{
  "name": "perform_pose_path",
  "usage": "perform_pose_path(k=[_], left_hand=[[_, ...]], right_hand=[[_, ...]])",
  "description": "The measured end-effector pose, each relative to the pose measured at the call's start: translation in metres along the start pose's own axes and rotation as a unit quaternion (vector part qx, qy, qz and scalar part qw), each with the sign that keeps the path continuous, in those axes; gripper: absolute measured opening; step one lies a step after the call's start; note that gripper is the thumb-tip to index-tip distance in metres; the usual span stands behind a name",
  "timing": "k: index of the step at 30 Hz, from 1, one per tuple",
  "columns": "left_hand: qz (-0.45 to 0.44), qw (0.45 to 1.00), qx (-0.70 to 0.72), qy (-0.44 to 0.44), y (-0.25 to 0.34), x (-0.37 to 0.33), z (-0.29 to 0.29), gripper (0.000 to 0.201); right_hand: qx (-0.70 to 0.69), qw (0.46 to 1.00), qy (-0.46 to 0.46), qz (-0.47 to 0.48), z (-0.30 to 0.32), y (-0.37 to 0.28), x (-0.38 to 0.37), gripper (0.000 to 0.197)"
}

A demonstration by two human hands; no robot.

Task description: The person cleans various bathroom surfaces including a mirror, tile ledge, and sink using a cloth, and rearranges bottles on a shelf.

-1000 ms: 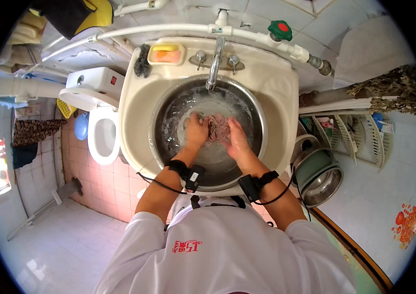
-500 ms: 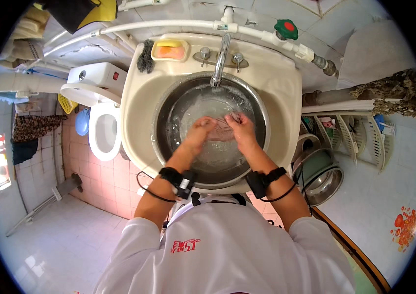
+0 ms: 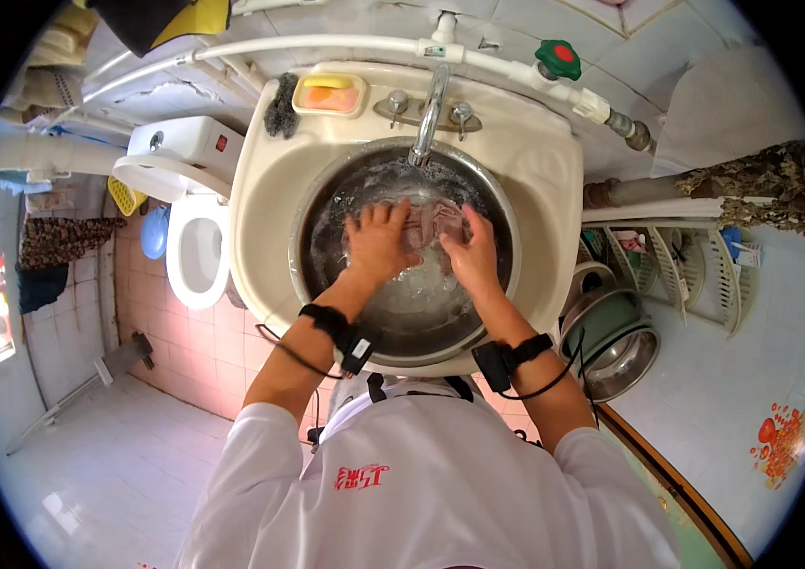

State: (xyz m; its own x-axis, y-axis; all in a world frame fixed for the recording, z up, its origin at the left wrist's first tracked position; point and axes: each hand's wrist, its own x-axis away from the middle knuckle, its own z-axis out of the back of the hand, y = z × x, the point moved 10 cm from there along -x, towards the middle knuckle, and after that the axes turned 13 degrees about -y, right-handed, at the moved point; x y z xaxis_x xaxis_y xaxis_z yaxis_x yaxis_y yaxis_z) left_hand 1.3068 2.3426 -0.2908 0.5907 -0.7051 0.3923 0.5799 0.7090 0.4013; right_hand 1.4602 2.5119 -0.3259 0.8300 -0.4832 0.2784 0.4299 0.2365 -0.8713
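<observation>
W/ L hand spread open and R hand half-curled (grip unclear) at pinkish cloth, keep cloth low in basin's far half, min. splash.

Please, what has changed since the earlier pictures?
The left hand has opened and spread out. The pinkish cloth, stretched between both hands a moment ago, is now bunched nearer the faucet. The right hand is at the cloth's edge; whether it grips is unclear. The metal basin and the faucet stayed in place.
</observation>
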Motion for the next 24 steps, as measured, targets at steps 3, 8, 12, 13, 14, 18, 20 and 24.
perform_pose_path(k=[3, 8, 12, 13, 14, 18, 20, 24], left_hand=[[0.003, 0.995, -0.094, -0.041, -0.014, -0.022, -0.039, 0.086], [-0.035, 0.990, 0.072, -0.118, 0.028, -0.006, -0.025, 0.047], [-0.112, 0.983, 0.145, 0.007, 0.086, 0.040, 0.022, 0.036], [-0.135, 0.967, 0.216, 0.017, 0.091, 0.044, 0.016, 0.036], [-0.136, 0.958, 0.251, 0.027, 0.088, 0.048, 0.006, 0.036], [-0.118, 0.916, 0.377, 0.069, 0.089, 0.039, -0.020, 0.038], [-0.098, 0.927, 0.350, 0.096, 0.072, 0.019, -0.023, 0.037], [0.033, 0.917, 0.394, 0.057, 0.008, 0.003, -0.030, 0.035]], right_hand=[[-0.178, 0.976, 0.000, -0.129, -0.032, 0.023, 0.021, 0.085], [-0.424, 0.840, 0.015, -0.339, -0.062, 0.030, 0.065, 0.090], [-0.662, 0.724, -0.056, -0.185, -0.077, 0.022, 0.036, 0.086], [-0.703, 0.694, -0.075, -0.138, -0.075, 0.012, 0.030, 0.084], [-0.717, 0.677, -0.135, -0.100, -0.076, -0.017, 0.027, 0.076], [-0.678, 0.720, -0.111, -0.093, -0.088, -0.009, 0.010, 0.063], [-0.621, 0.772, -0.033, -0.129, -0.094, 0.023, 0.001, 0.058], [-0.508, 0.837, -0.006, -0.204, -0.084, 0.020, 0.000, 0.050]])
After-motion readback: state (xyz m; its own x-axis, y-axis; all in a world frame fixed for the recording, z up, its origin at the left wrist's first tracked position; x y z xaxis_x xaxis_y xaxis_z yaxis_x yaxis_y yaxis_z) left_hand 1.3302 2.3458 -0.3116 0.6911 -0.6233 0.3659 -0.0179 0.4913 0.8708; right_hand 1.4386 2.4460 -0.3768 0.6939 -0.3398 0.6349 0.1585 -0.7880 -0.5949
